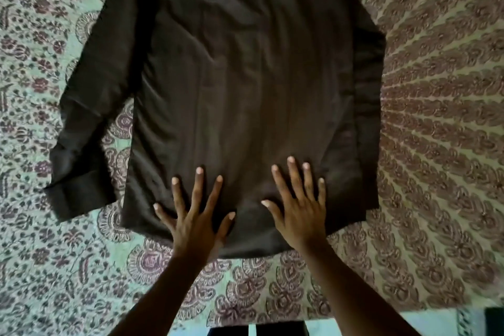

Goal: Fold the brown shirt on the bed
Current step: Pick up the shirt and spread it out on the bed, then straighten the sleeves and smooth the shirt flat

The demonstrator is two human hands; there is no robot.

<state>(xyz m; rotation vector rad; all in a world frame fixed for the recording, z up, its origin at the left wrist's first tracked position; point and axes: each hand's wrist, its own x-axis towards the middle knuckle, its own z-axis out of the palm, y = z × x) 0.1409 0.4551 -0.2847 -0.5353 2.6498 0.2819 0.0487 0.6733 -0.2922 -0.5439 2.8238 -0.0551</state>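
Observation:
The brown shirt [245,84] lies spread flat on the bed, its hem toward me and its top running out of view. One long sleeve [81,128] stretches down the left side, cuff near the lower left. The right side looks folded inward along a straight edge. My left hand [195,215] rests palm down on the hem area with fingers spread. My right hand [297,207] lies flat beside it, a little to the right, fingers also spread. Neither hand grips the cloth.
The bed is covered by a green and maroon floral bedsheet [436,144]. Its near edge runs along the bottom of the view, with a dark object [495,320] at the lower right corner.

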